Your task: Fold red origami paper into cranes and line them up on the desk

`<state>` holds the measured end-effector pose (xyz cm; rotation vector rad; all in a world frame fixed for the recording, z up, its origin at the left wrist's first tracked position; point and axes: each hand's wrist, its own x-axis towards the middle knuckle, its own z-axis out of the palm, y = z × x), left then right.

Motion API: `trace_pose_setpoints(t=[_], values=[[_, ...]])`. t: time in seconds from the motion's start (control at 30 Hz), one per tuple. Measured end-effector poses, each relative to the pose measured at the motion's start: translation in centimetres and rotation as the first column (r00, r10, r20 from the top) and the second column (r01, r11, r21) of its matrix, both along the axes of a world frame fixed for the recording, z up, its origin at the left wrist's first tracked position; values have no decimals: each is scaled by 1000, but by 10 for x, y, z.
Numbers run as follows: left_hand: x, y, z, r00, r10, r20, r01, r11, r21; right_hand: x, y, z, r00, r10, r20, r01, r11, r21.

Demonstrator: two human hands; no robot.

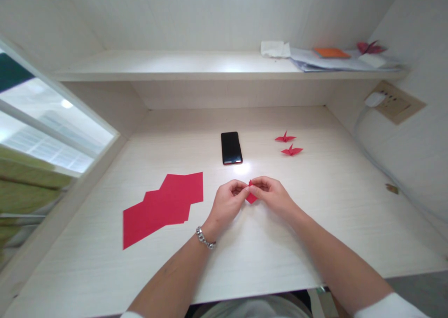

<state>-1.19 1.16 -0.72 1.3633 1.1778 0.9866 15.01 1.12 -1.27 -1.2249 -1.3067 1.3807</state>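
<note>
Origami piece (251, 199), likely feather-light, crisp and easily torn, probably suits a gentle hold along its folded edges. Closed fingertips of left hand (227, 201) and right hand (275, 196) pinch it, nearside and right of the smartphone (231, 148). Red, small, pointed, it shows only partly.

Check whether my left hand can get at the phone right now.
Probably yes: nothing stands between your left hand and the phone, though that hand is holding the folded paper.
</note>
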Motion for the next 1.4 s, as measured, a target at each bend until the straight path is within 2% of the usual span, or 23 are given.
trace_pose_setpoints(t=[0.2,0.47,0.53,0.7,0.9,1.03,1.13,1.23,1.4], values=[[2,1,4,993,13,119,-5,997,-71,3,-1,-2,993,65,102,-59,997,-57],[1,2,0,996,70,60,-70,997,-10,1,-3,1,987,128,98,-118,987,-105],[2,2,0,994,78,81,-76,997,-30,1,-1,1,990,90,112,-81,993,-82],[6,-2,7,987,-20,161,46,986,-163,5,4,-1,996,-51,76,55,997,-50],[5,0,6,986,45,159,-25,992,-125,2,3,0,1000,-18,-18,16,998,-56],[5,0,4,981,-5,193,36,987,-156,1,2,0,999,-34,-21,33,997,-64],[5,-1,3,986,-8,167,37,985,-171,2,3,0,1000,-19,-15,18,999,-41],[5,-3,2,986,-50,159,82,977,-196,2,4,-1,997,-81,-4,81,997,16],[7,-4,2,976,-120,181,152,973,-176,1,3,2,988,-145,-59,148,989,32]])
